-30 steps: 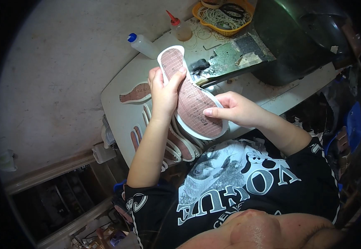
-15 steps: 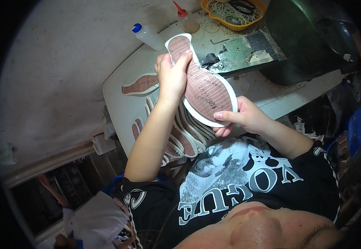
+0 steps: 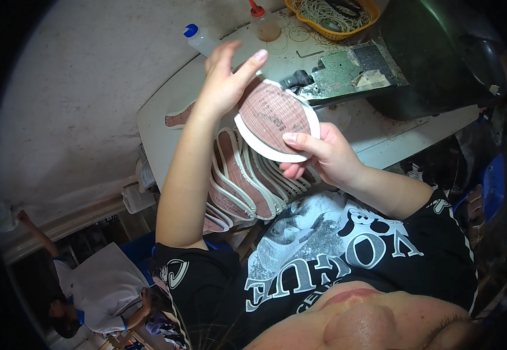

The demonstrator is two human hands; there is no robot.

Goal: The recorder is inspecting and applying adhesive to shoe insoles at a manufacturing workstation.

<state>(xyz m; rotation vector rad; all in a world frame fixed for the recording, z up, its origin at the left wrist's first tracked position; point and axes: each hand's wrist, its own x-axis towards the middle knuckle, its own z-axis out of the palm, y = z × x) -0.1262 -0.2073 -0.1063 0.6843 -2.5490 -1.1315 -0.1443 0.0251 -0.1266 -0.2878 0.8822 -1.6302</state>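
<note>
My right hand [image 3: 332, 153] grips the wide front end of a shoe insole [image 3: 274, 116], thumb on its brown lined face and fingers beneath. A white band runs around the insole's edge, and dark handwriting marks the face. My left hand [image 3: 225, 84] is by the insole's narrow heel end, thumb and fingers spread apart; the heel end is mostly hidden behind it. Just beyond the insole is a small black guide [image 3: 296, 80] on a worn green machine plate [image 3: 338, 76]. White-edged insoles [image 3: 247, 181] lie in an overlapping row on the table below my hands.
Another insole [image 3: 177, 118] lies at the table's left. Along the back are a blue-capped bottle [image 3: 201, 41], a red-capped bottle [image 3: 267, 30], a hex key [image 3: 310, 54] and a yellow basket [image 3: 361, 29] of cord. The dark machine body [image 3: 440, 64] stands right. Another person [image 3: 104, 286] is at lower left.
My left hand has let go of the insole's narrow part and spread its fingers. The insole has tilted and shifted left in my right hand. The other person has come further into view.
</note>
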